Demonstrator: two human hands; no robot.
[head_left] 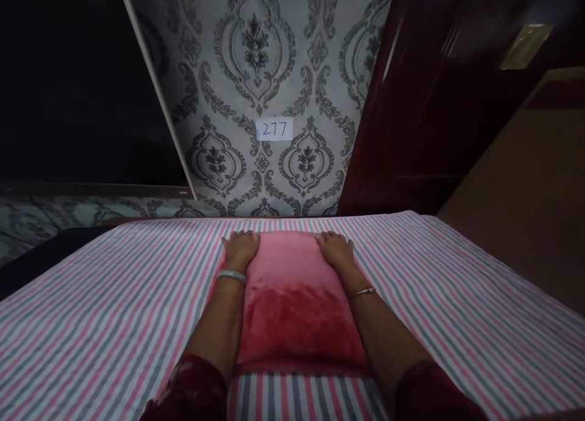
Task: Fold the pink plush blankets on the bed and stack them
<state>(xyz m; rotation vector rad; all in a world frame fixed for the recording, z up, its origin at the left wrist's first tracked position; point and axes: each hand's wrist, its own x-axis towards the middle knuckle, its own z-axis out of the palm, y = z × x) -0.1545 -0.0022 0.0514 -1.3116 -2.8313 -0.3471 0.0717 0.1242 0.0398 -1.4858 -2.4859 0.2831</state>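
The bed (457, 299) with its striped sheet fills the view, and the pink pillow (292, 293) lies flat in the middle of the bed, near its far edge by the wall. The left hand (241, 248) and the right hand (336, 248) rest palm down on the far corners of the pillow, fingers (235, 236) stretched flat and close together, pinching nothing. To smooth it well, I judge both hands should press evenly and keep the pillow square to the stripes.

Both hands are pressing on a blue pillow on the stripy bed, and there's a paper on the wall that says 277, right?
Almost. The pillow is pink-red, not blue, as the head view shows. The left hand and right hand do rest on it, on the stripy bed, below the 277 paper.
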